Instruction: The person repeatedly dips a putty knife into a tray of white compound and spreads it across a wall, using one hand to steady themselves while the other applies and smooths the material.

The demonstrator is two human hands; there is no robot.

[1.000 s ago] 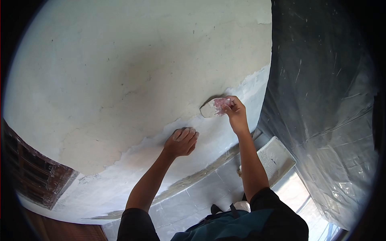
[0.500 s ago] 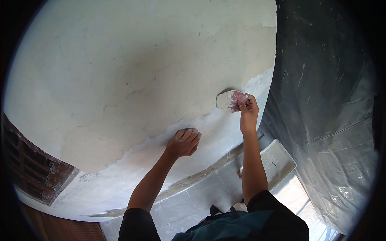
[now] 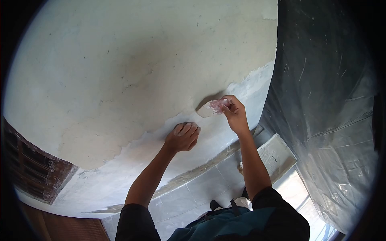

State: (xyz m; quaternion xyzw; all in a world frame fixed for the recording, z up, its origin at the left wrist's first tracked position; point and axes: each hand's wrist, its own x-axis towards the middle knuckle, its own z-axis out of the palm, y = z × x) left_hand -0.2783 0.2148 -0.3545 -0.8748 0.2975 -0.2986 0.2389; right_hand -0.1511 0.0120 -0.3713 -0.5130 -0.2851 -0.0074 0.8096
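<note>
My right hand pinches a reddish-pink scraper smeared with whitish filler, its far edge at the wall. To the left of it, my left hand rests against the wall with its fingers curled together; whitish dust coats the fingertips. Whether anything is under those fingers is hidden. The wall is beige above and whiter below, and both hands are near the uneven border between the two.
A white tray lies on the grey tiled floor at the lower right. Clear plastic sheeting hangs along the right side. A dark brown grille is set in the wall at the lower left.
My right hand has moved left and slightly down with the scraper, which is now tilted and seen more edge-on. My left hand is almost where it was.
</note>
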